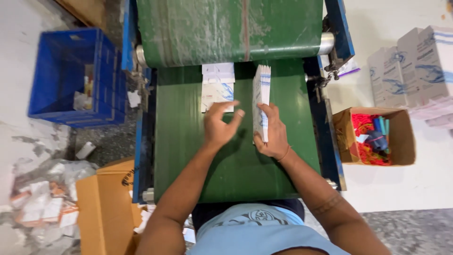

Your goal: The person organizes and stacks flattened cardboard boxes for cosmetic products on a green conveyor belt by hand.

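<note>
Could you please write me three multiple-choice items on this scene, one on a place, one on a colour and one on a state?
1. Where is the blue crate?
A. left of the belt
B. on the belt
C. right of the belt

2. What colour is the belt?
A. red
B. green
C. yellow

3. What is the right hand doing?
A. resting flat
B. holding a stack of cartons on edge
C. holding scissors

Answers: 1 A, it sits on the floor at left. 2 B, its surface is green. 3 B, its fingers grip the upright stack.
</note>
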